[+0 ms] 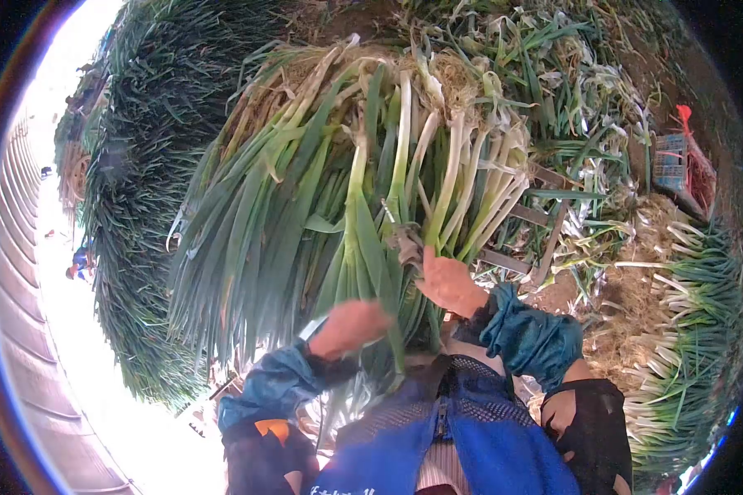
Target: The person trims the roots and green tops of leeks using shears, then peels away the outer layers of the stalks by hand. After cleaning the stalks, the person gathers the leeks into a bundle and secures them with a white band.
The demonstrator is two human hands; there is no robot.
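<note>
A large pile of long green onions (248, 223) lies in front of me, with roots and pale stems at the far side and green leaves hanging towards me. My right hand (452, 285) is closed round a grey-brown tool with a thin metal nozzle, which looks like an air blow gun (408, 244). Its nozzle points away from me, beside the pale stems. Over the near leaves is my left hand (351, 328), smeared by motion. Its fingers cannot be made out, nor whether it grips the leaves.
A tall bank of green onions (153, 165) rises on the left. Stripped leaves and peelings (578, 82) litter the back right. Trimmed green onions (689, 330) lie in a row on the right, near a blue crate (671, 161). A metal frame (553, 235) sticks out beside the pile.
</note>
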